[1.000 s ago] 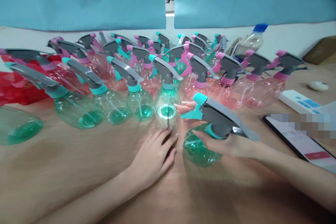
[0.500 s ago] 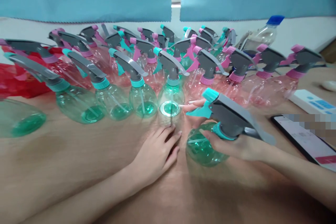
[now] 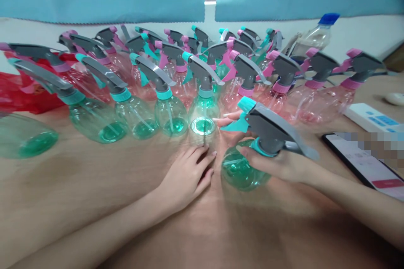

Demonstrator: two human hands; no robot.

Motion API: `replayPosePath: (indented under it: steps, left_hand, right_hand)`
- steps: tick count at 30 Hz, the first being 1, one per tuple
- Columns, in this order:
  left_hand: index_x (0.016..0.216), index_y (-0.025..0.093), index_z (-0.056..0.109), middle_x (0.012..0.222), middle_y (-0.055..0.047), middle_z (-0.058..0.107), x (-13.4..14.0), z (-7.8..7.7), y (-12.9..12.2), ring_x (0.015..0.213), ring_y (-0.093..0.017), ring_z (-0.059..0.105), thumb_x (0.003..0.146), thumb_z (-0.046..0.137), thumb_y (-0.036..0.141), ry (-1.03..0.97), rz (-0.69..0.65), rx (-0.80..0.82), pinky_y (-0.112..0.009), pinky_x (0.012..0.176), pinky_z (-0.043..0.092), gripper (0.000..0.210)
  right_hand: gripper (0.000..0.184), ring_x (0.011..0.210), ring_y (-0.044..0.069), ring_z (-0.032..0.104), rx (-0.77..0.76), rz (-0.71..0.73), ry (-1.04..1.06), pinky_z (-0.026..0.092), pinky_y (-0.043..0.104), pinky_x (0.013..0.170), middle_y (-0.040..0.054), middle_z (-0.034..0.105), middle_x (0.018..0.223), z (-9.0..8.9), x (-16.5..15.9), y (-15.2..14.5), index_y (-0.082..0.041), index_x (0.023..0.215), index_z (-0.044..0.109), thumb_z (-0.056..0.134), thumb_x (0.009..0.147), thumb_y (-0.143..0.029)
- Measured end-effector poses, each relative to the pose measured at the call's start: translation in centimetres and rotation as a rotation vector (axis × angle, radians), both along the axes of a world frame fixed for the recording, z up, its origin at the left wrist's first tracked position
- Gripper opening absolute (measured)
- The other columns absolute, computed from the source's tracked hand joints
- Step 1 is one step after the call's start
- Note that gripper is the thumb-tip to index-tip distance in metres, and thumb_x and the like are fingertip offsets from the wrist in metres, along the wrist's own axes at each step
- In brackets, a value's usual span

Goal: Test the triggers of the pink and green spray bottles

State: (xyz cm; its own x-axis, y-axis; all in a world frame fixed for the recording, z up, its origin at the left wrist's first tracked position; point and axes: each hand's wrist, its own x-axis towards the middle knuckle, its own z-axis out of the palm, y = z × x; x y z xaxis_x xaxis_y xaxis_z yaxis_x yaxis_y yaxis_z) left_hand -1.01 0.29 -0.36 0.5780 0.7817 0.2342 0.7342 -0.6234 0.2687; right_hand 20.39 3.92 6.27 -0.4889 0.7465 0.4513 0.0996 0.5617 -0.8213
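Observation:
My right hand [image 3: 274,166] is wrapped round the neck and upper body of a green spray bottle [image 3: 240,172] with a grey and turquoise trigger head. That bottle stands at the near end, nozzle pointing left; part of its body is hidden by my thumb. My left hand [image 3: 189,176] lies flat on the wooden table [image 3: 126,201], fingers stretched out and holding nothing. Just beyond its fingertips stands another green spray bottle [image 3: 205,111], apart from the hand. More green spray bottles [image 3: 171,113] line up to its left, and pink spray bottles [image 3: 311,103] stand to the right.
Several more spray bottles crowd behind the front row. A clear bottle with a blue cap [image 3: 315,38] stands at the back right. A phone [image 3: 356,157] and a white box [image 3: 372,117] lie at the right. Red plastic bags [image 3: 41,92] sit at the left.
The whole view has shifted slightly, so things appear a little higher. The right hand keeps its grip on the green spray bottle, and the left hand stays flat on the table.

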Motion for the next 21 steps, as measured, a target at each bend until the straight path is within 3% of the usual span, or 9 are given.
replayPosePath:
  steps: [7,17,21]
  left_hand:
    - [0.127,0.012,0.056,0.124,-0.016,0.058,-0.07,0.09,0.01,0.118,-0.031,0.051,0.095,0.048,0.023,0.006,-0.002,0.002,-0.050,0.098,0.044,0.036]
    - [0.127,0.012,0.057,0.124,-0.016,0.058,-0.04,0.10,0.02,0.119,-0.031,0.050,0.094,0.048,0.023,0.019,-0.007,-0.006,-0.050,0.098,0.044,0.036]
    - [0.124,0.012,0.059,0.125,-0.016,0.058,-0.01,0.25,0.00,0.119,-0.031,0.050,0.094,0.049,0.023,0.021,-0.009,-0.011,-0.050,0.098,0.044,0.034]
  right_hand:
    - [0.048,0.078,0.013,0.067,0.016,-0.035,-0.059,0.058,0.026,0.071,0.0023,0.068,0.110,0.62,-0.25,-0.03,-0.026,0.118,0.058,0.052,0.075,-0.005]
    - [0.049,0.078,0.013,0.067,-0.020,-0.022,-0.045,0.058,0.028,0.073,0.0049,0.062,0.124,0.11,0.08,-0.04,-0.025,0.118,0.057,0.054,0.074,-0.004]
    - [0.044,0.075,0.013,0.068,-0.032,-0.013,-0.058,0.058,0.026,0.069,0.0029,0.066,0.114,0.49,0.18,-0.10,-0.025,0.110,0.059,0.051,0.072,-0.004]
